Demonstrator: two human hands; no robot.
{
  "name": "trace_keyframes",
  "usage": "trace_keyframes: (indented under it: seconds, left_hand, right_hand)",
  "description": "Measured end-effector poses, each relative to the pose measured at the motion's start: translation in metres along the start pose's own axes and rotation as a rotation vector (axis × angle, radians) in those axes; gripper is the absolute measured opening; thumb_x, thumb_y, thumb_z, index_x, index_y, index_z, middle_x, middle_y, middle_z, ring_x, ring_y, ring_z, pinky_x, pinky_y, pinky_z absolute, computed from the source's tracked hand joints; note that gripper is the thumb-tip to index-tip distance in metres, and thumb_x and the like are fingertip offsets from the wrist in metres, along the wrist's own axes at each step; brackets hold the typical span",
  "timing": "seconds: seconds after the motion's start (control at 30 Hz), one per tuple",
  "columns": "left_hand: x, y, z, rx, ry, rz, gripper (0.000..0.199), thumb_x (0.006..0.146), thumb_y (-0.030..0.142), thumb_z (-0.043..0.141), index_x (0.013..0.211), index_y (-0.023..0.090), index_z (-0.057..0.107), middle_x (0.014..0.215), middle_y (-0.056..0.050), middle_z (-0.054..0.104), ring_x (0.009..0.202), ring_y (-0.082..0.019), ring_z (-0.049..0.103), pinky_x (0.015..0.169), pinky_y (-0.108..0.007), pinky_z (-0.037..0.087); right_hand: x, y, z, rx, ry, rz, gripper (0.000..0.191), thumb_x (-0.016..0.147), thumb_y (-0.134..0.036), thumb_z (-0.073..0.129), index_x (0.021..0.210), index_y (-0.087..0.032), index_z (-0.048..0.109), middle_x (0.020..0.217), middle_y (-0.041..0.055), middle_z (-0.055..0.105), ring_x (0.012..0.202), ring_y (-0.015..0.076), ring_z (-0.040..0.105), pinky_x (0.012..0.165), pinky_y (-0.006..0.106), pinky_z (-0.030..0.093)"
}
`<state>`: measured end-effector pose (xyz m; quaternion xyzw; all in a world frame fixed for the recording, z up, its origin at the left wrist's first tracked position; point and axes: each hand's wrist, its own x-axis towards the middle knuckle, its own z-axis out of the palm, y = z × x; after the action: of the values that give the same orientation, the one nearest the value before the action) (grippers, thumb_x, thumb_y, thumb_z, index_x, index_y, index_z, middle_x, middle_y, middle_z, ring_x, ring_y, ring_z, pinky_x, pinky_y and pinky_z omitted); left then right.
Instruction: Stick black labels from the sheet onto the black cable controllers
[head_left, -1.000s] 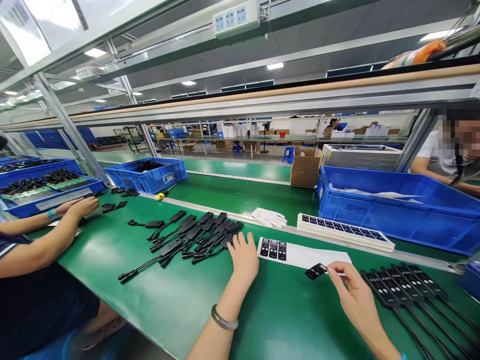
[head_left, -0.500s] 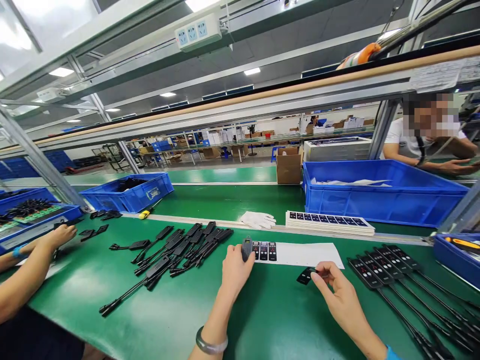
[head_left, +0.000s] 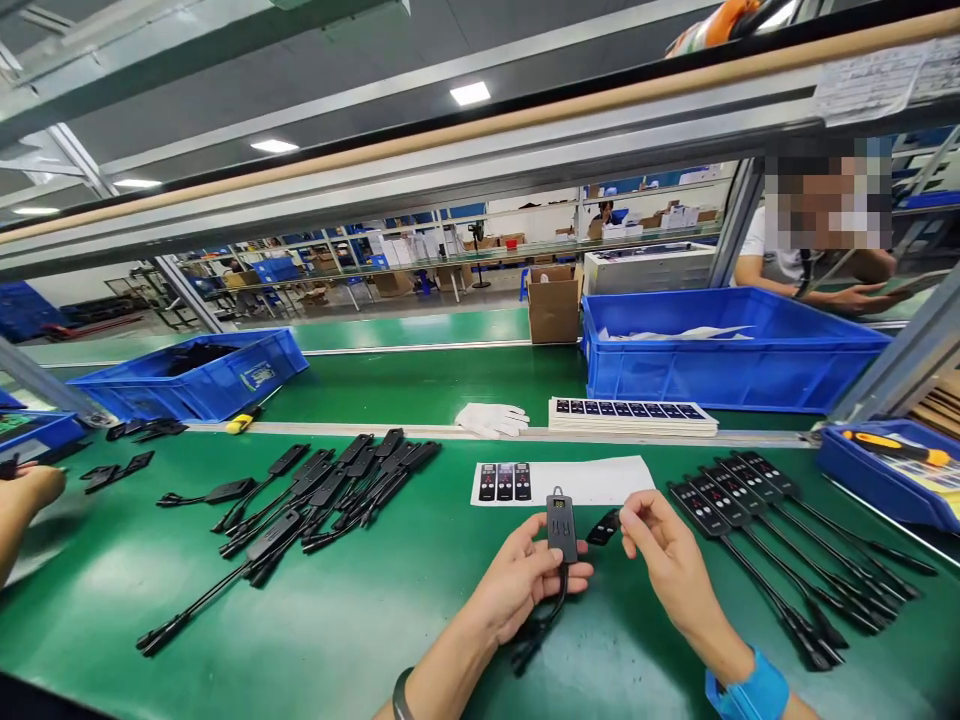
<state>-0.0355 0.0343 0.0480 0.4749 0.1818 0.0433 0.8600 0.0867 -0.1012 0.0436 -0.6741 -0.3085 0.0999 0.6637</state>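
Note:
My left hand (head_left: 525, 580) holds a black controller (head_left: 561, 528) with a small display and a short cable hanging down past the palm. Beside it, my right hand (head_left: 664, 545) pinches a black label sticker (head_left: 604, 527) by one end, slightly apart from the controller. Just behind both hands lies a white sticker sheet (head_left: 585, 482) with three black labels left at its left end. Labelled controllers (head_left: 739, 495) with cables lie in a row at the right. Unlabelled controllers (head_left: 330, 490) are heaped at the left.
Behind the sheet are a white glove (head_left: 493, 418) and a stack of label sheets (head_left: 634, 417). Blue bins (head_left: 735, 370) stand at the back right, back left and right edge. A co-worker's hand (head_left: 30, 490) is at the far left; another person sits across at the back right.
My left hand has brought the controller rightward and nearer, turning its face up beside the label. My right hand still pinches the label, now held tilted near the controller. The view has shifted.

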Motion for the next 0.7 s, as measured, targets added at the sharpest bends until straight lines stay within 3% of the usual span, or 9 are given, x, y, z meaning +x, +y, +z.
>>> trace_keyframes:
  seconds: [0.13, 0.37, 0.7]
  left_hand:
    - [-0.005, 0.000, 0.005, 0.012, -0.062, -0.024, 0.052, 0.069, 0.014, 0.068, 0.116, 0.014, 0.046, 0.102, -0.015, 0.067, 0.094, -0.024, 0.067, 0.085, -0.037, 0.051]
    - [-0.004, -0.010, 0.006, 0.096, -0.116, -0.094, 0.058, 0.066, 0.014, 0.070, 0.119, 0.015, 0.048, 0.092, -0.012, 0.069, 0.088, -0.026, 0.069, 0.080, -0.036, 0.053]
    - [-0.003, -0.011, 0.005, 0.099, -0.178, -0.107, 0.058, 0.066, 0.011, 0.070, 0.120, 0.017, 0.050, 0.099, -0.013, 0.067, 0.091, -0.026, 0.068, 0.082, -0.036, 0.052]
  right_hand:
    - [-0.001, -0.001, 0.002, 0.060, -0.041, 0.041, 0.024, 0.086, -0.044, 0.053, 0.078, -0.023, 0.048, 0.065, -0.0048, 0.044, 0.051, 0.0109, 0.043, 0.050, 0.025, 0.037]
    - [-0.003, -0.004, 0.007, 0.052, -0.094, 0.124, 0.026, 0.079, -0.044, 0.063, 0.076, -0.020, 0.055, 0.065, -0.0022, 0.051, 0.054, 0.0118, 0.048, 0.048, 0.023, 0.039]
    - [-0.006, -0.003, 0.010, 0.024, -0.138, 0.148, 0.023, 0.078, -0.041, 0.063, 0.075, -0.019, 0.057, 0.062, -0.0017, 0.055, 0.057, 0.0130, 0.051, 0.051, 0.023, 0.043]
